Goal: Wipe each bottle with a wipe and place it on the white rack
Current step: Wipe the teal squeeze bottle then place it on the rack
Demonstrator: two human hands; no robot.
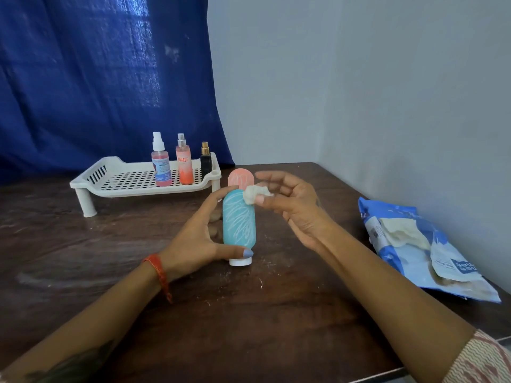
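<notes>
A teal tube bottle with a pink end and a white cap stands cap-down on the dark wooden table. My left hand grips it from the left, thumb near the cap. My right hand pinches a crumpled white wipe against the bottle's upper right side. The white perforated rack stands at the back left. On its right end stand a pink spray bottle, an orange spray bottle and a small black bottle.
A blue pack of wipes lies open at the table's right edge by the grey wall, a wipe sticking out. A blue curtain hangs behind the rack. Small white crumbs dot the table near the bottle.
</notes>
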